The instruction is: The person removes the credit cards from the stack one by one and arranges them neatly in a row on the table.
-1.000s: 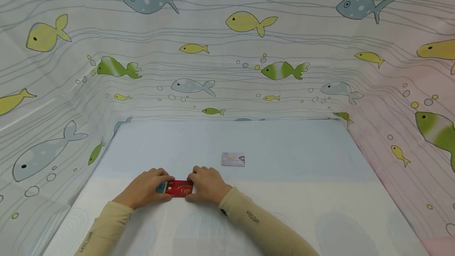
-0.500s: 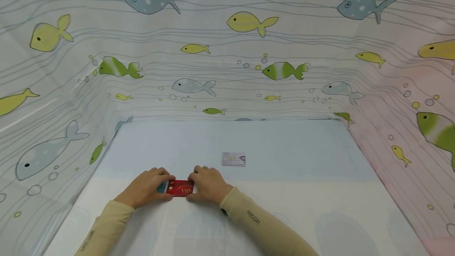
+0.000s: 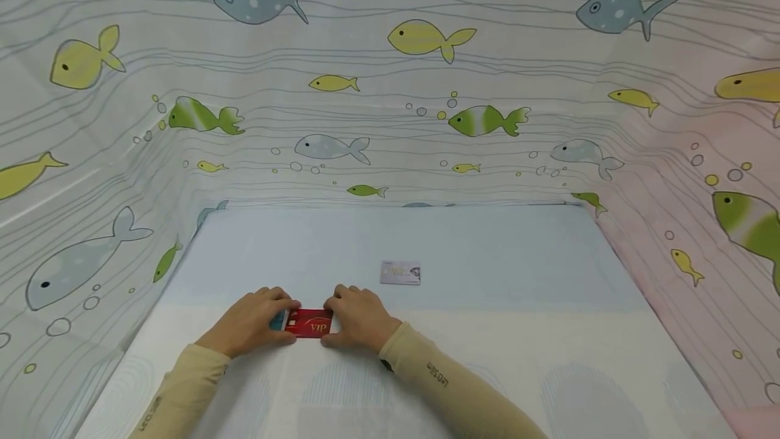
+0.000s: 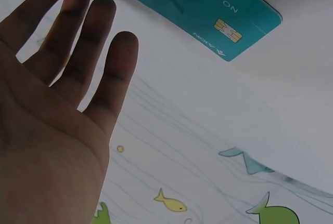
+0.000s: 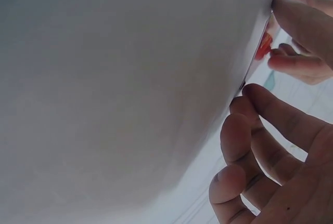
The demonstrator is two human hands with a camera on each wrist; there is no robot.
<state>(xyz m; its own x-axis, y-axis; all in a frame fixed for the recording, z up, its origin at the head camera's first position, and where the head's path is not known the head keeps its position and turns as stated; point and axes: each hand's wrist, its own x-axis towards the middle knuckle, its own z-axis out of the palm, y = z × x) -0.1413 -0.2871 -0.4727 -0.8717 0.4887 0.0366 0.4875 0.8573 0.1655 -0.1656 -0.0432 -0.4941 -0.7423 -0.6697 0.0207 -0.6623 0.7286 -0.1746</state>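
Observation:
A red card (image 3: 309, 324) with gold "VIP" lettering lies flat on the table between both hands. My left hand (image 3: 252, 322) is at its left end, thumb on the near edge and index finger on the far edge. Under that hand is a teal card (image 3: 277, 321), meeting the red card's left end; its chip end shows in the left wrist view (image 4: 229, 26), where the other fingers are spread beside it. My right hand (image 3: 359, 317) pinches the red card's right end between thumb and index finger. In the right wrist view, the red card (image 5: 264, 46) is mostly hidden.
Farther back and right of the hands, a silvery-white card (image 3: 400, 273) lies flat on the table (image 3: 500, 269). A fish-patterned curtain (image 3: 390, 107) surrounds the table at the back and both sides.
Both hands stay around the cards with almost no movement. The right hand shifts very slightly at the red card's end; the silvery-white card stays in place.

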